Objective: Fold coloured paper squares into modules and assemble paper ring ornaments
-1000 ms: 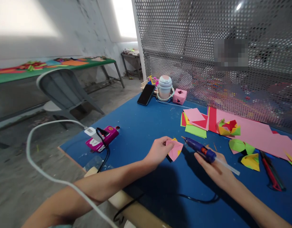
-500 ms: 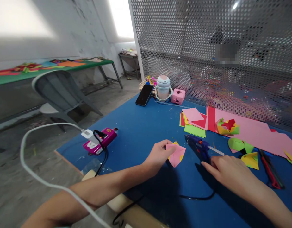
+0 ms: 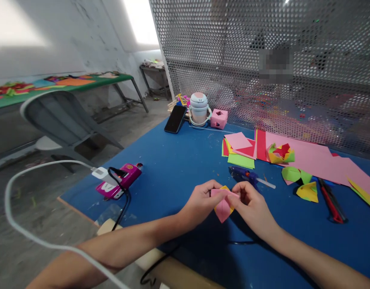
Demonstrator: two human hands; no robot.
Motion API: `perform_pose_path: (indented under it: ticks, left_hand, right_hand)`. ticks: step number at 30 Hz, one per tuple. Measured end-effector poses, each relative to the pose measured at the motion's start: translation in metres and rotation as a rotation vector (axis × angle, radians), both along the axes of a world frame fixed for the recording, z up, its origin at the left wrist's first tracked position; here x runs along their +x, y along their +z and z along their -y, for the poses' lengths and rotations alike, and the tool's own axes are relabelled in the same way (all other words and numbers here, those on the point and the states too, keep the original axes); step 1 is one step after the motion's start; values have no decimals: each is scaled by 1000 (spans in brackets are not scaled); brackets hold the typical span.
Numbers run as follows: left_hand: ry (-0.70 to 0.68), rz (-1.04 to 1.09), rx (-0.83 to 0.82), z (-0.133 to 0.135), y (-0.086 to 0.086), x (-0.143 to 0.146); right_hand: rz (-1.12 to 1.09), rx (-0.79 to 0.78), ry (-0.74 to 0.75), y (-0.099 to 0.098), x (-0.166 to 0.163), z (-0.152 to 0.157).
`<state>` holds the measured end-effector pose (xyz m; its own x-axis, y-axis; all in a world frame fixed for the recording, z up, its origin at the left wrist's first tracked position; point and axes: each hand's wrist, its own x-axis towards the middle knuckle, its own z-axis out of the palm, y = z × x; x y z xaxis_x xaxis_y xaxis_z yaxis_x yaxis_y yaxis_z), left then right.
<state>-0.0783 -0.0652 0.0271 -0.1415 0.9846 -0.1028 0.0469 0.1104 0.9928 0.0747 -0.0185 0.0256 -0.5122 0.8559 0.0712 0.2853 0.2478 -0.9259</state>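
Observation:
A folded pink and yellow paper piece [image 3: 223,210] is held just over the blue table, its pointed end toward me. My left hand [image 3: 202,202] pinches its left side, thumb on the pink face. On the other side, my right hand [image 3: 253,206] pinches the upper right corner between thumb and fingers. Just beyond the right hand lies a blue glue gun [image 3: 243,173] with a clear glue stick in its back; the hand partly covers its handle. Folded green paper [image 3: 293,175] and a yellow paper piece [image 3: 308,192] lie to the right.
Stacked coloured paper squares [image 3: 237,141], a paper flower [image 3: 281,153] and a red-handled cutting tool [image 3: 330,202] lie on the right. A phone [image 3: 175,119], lidded bottle [image 3: 199,110] and pink paper box [image 3: 219,119] stand at the back. A purple power strip [image 3: 124,180] with cables sits left.
My right hand has left the glue gun's handle and come left to grip the paper piece. My left hand still holds the paper. The whole view has shifted slightly.

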Motion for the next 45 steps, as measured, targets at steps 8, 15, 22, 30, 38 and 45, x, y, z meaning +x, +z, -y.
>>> perform_pose_path:
  ticks: [8,15,22,30,38,45]
  left_hand:
    - [6,93,-28,1,-5,1]
    - [-4,256,-96,-1,-4,0]
    - [-47,346,-135,-2,-6,-2]
    - [-37,64,-38,-1,-4,-2]
    - [-51,-3,-44,2,-7,2]
    - [-44,52,-81,1,-5,4]
  right_hand:
    - [35,37,-15,3,-2,2]
    - [4,51,-7,0,0,3]
    - [56,175,75,0,1,0]
    - [72,352,127,-4,2,-1]
    - [85,133,21,-5,-2,5]
    - [63,51,47,-7,-3,2]
